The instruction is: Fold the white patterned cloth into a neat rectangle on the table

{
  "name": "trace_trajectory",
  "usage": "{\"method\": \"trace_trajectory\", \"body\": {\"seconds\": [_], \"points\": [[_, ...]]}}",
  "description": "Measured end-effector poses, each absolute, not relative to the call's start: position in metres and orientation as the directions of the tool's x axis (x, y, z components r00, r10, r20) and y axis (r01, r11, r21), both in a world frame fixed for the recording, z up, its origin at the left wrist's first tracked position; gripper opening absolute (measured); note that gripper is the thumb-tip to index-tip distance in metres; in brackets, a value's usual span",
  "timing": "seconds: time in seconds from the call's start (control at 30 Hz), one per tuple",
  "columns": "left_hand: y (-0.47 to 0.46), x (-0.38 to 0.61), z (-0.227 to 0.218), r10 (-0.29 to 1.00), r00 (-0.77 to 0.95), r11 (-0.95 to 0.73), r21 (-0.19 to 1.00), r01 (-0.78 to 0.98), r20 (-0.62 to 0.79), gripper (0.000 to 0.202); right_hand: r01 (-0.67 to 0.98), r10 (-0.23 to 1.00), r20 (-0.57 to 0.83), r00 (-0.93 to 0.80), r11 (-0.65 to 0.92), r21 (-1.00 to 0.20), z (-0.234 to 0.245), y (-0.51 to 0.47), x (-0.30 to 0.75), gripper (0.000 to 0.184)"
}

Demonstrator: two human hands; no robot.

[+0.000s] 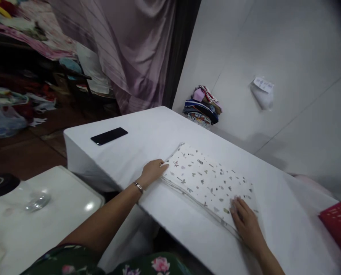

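A folded white cloth with small grey and brown leaf-like prints lies flat on the white-covered table. Its near edge shows several layers. My left hand is at the cloth's left corner, thumb on top and fingers closed at the edge, pinching it. Over the right end of the cloth, my right hand rests flat with its fingers stretched out on the print. A bracelet circles my left wrist.
A black phone lies at the table's left end. Stacked folded clothes sit beyond the far edge by the wall. A red item is at the right. At lower left stands a smaller white table with a clear glass.
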State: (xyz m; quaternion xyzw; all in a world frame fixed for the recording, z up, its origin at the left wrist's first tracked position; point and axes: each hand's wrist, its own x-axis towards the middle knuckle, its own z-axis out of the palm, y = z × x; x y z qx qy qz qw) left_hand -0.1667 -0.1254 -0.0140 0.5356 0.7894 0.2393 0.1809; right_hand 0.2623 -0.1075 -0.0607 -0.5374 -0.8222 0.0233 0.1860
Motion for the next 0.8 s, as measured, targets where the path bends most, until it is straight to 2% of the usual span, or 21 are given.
{"method": "trace_trajectory", "body": {"seconds": [0.17, 0.27, 0.4, 0.57, 0.67, 0.8], "points": [[-0.13, -0.173, -0.027, 0.92, -0.381, 0.172, 0.778, 0.604, 0.093, 0.029, 0.744, 0.813, 0.395, -0.428, 0.565, -0.356, -0.038, -0.11, 0.2, 0.036], [-0.135, -0.18, -0.034, 0.919, -0.374, 0.096, 0.852, 0.515, 0.123, 0.026, 0.639, 0.766, 0.412, -0.494, 0.641, -0.425, -0.027, -0.11, 0.148, 0.028], [-0.147, -0.188, -0.041, 0.937, -0.323, 0.025, 0.899, 0.438, 0.131, 0.026, 0.533, 0.7, 0.42, -0.577, 0.713, -0.455, -0.021, -0.11, 0.086, 0.024], [-0.156, -0.192, -0.046, 0.947, -0.288, -0.013, 0.915, 0.404, 0.14, 0.031, 0.504, 0.62, 0.374, -0.69, 0.782, -0.367, -0.024, -0.107, 0.036, 0.024], [-0.154, -0.19, -0.047, 0.949, -0.282, -0.014, 0.909, 0.417, 0.143, 0.031, 0.536, 0.634, 0.335, -0.697, 0.771, -0.343, -0.027, -0.106, 0.024, 0.023], [-0.152, -0.189, -0.048, 0.943, -0.302, -0.003, 0.915, 0.402, 0.136, 0.031, 0.533, 0.684, 0.33, -0.651, 0.721, -0.443, -0.03, -0.108, 0.025, 0.024]]}}
